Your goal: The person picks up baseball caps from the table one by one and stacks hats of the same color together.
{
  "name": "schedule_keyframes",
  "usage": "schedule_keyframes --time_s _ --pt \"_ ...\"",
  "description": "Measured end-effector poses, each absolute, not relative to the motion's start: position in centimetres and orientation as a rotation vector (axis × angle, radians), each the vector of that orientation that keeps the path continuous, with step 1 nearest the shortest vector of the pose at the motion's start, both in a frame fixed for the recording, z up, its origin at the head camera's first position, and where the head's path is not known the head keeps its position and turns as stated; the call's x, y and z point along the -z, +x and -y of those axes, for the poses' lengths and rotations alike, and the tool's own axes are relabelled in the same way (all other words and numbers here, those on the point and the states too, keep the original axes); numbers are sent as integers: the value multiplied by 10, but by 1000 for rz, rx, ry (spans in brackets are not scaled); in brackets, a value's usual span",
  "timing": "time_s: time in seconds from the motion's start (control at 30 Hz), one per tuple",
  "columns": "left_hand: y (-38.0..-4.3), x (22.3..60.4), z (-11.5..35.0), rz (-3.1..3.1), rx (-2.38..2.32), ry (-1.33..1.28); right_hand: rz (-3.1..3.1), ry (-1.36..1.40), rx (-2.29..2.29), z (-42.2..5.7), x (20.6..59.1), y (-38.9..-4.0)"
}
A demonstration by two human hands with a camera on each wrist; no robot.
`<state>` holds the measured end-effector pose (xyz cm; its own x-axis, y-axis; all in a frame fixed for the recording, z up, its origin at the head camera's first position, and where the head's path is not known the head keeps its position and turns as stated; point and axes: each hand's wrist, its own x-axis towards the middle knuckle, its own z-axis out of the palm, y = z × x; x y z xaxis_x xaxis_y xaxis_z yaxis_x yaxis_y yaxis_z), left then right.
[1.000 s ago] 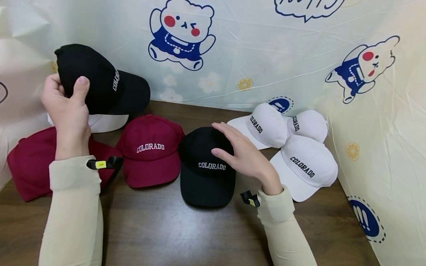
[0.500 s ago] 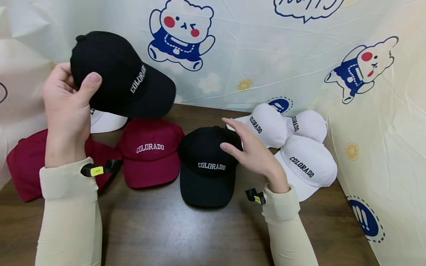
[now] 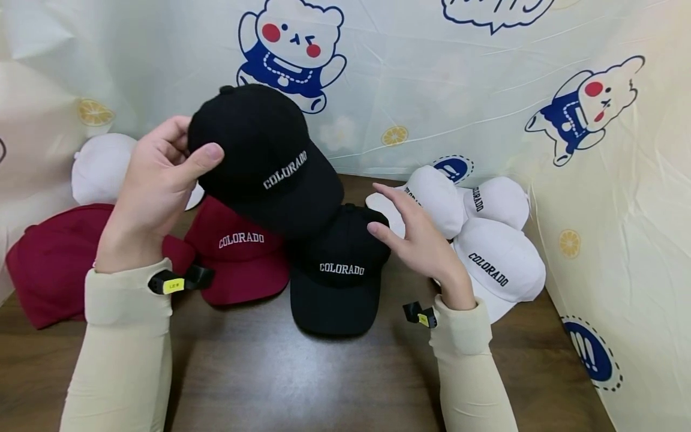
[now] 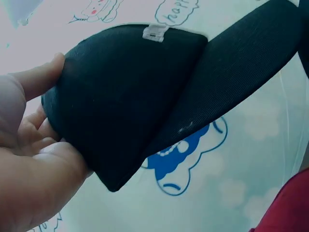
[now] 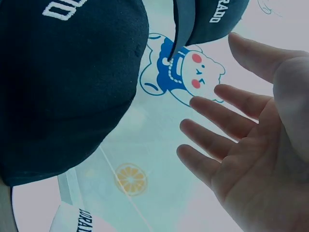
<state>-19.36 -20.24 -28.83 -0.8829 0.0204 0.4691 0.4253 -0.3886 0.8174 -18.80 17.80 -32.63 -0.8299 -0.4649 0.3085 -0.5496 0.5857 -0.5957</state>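
Observation:
A black baseball cap (image 3: 248,138) lettered COLORADO hangs in the air, its brim tilted down to the right. My left hand (image 3: 156,192) pinches it by the back edge, thumb on the outside. In the left wrist view, the underside of the cap's brim (image 4: 236,67) and a small white label (image 4: 154,33) show. A second black cap (image 3: 340,288) sits on the table, brim toward me, its top partly behind the raised brim. My right hand (image 3: 423,240) hovers just right of it, fingers spread and holding nothing, as the right wrist view also shows.
Two dark red caps (image 3: 243,270) lie at the left, one partly behind my left arm. Behind them sits a white cap (image 3: 102,168). Three white caps (image 3: 502,258) cluster at the right. A printed sheet (image 3: 378,90) covers the back and sides of the wooden table (image 3: 281,378).
My left hand has carried the black cap rightward from above the left caps, first up, then lower, to over the second black cap. My right hand has drawn slightly right, away from that cap.

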Motion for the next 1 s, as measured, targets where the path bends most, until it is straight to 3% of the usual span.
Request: schedule_keyframes --time_s 0.7,1.0 --pt "-191 298 174 2245 2166 -1140 2546 971 -1258 -181 326 -189" --pt "-197 306 163 2394 2134 -1252 2537 1028 -1420 -183 323 -187"
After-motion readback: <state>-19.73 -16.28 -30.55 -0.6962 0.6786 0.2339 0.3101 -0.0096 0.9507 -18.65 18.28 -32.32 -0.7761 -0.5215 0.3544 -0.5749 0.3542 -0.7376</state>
